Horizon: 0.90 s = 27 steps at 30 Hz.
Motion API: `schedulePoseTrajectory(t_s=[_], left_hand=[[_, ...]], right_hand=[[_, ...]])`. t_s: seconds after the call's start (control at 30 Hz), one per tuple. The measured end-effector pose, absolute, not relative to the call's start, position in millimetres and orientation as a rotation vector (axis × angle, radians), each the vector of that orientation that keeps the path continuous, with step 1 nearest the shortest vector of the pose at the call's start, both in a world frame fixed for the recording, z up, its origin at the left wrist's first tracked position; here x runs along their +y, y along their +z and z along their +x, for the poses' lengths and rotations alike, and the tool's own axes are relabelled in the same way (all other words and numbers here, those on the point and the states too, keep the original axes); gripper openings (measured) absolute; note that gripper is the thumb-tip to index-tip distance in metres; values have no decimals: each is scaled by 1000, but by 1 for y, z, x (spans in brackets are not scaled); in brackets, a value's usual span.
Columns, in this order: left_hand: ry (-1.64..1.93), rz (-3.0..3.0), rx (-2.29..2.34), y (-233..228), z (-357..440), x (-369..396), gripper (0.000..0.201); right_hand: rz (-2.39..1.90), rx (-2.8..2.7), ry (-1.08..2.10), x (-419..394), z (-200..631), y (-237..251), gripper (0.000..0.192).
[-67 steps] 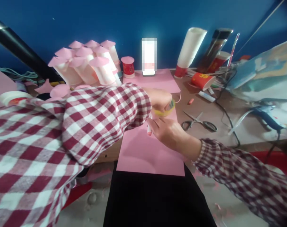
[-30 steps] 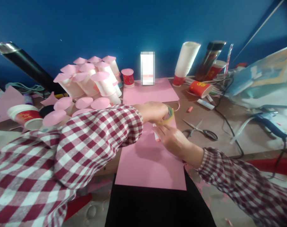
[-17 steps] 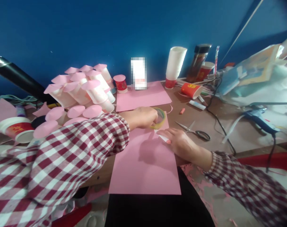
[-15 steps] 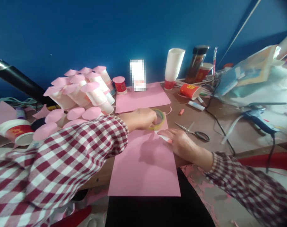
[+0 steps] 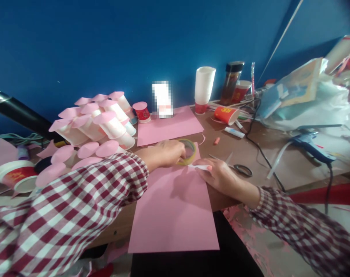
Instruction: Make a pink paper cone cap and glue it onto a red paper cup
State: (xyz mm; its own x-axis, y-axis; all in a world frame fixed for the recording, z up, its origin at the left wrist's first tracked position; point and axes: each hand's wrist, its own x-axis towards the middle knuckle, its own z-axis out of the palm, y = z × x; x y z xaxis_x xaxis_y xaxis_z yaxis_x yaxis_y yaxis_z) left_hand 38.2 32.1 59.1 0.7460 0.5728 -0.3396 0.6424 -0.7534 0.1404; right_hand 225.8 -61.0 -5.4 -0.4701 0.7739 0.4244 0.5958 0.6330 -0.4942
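A sheet of pink paper (image 5: 175, 215) lies in front of me, its near part reaching past the table edge over my lap. At its far end, my left hand (image 5: 170, 153) has its fingers closed on the left side of a yellowish tape roll (image 5: 192, 154), pressing it on the paper. My right hand (image 5: 218, 175) is closed around a white marker (image 5: 201, 167) with an orange end. The marker's tip points left, at the near rim of the roll; whether it touches I cannot tell. Scissors (image 5: 243, 170) lie just beyond my right hand, blades partly hidden.
Several paper cups with pink cone tops (image 5: 91, 119) stand at left. Behind are more pink sheets (image 5: 169, 129), a bright blurred-out rectangle (image 5: 162, 99) and a cup stack (image 5: 204, 90). Rightward lie an orange cap (image 5: 216, 141), a tipped cup (image 5: 226, 115), a glue gun (image 5: 312, 146) and its cord.
The camera view has shifted slightly, so things appear lower and further left. The marker lies more level in my right hand. My left hand keeps its hold on the tape roll.
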Motion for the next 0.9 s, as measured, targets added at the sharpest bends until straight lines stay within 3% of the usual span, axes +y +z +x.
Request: schedulePoseTrajectory(t_s=[0.6, 0.77, 0.9], left_hand=[[-220, 2647, 935, 57, 36, 32, 21], [-152, 2651, 924, 54, 36, 29, 22], [4, 2692, 968, 59, 27, 27, 25]], right_hand=[[-1229, -1977, 389, -50, 244, -18, 18], [-1436, -1552, 394, -37, 255, -17, 22], [-1336, -1235, 476, -31, 260, -20, 28]])
